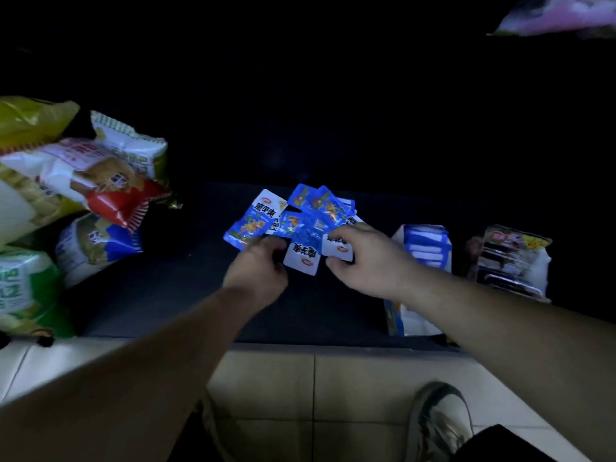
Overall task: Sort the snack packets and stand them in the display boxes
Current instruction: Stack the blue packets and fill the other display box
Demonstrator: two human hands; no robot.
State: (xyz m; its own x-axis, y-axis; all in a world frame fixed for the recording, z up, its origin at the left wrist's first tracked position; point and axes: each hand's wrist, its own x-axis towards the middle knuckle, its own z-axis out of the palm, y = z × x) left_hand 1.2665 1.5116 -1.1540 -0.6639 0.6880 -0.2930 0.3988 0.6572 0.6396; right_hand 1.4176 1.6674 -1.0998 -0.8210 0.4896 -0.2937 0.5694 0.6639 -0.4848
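Note:
Several small blue-and-white snack packets (301, 215) lie in a loose heap on a dark shelf (166, 278). My left hand (258, 271) pinches the lower edge of the leftmost blue packet (253, 218). My right hand (366, 258) grips a white-ended packet (340, 248) at the heap's right side. Another packet (301, 258) lies between the two hands. To the right stands a blue-and-white display box (423, 251) with blue packets upright in it, partly hidden by my right forearm. Further right is a second box (513, 261) holding dark packets.
Large snack bags (83, 181) in yellow, white, red, blue and green are piled at the shelf's left end. A pink-and-white bag (560, 18) hangs at the top right. Pale floor tiles (300, 395) and a shoe (440, 421) show below the shelf edge.

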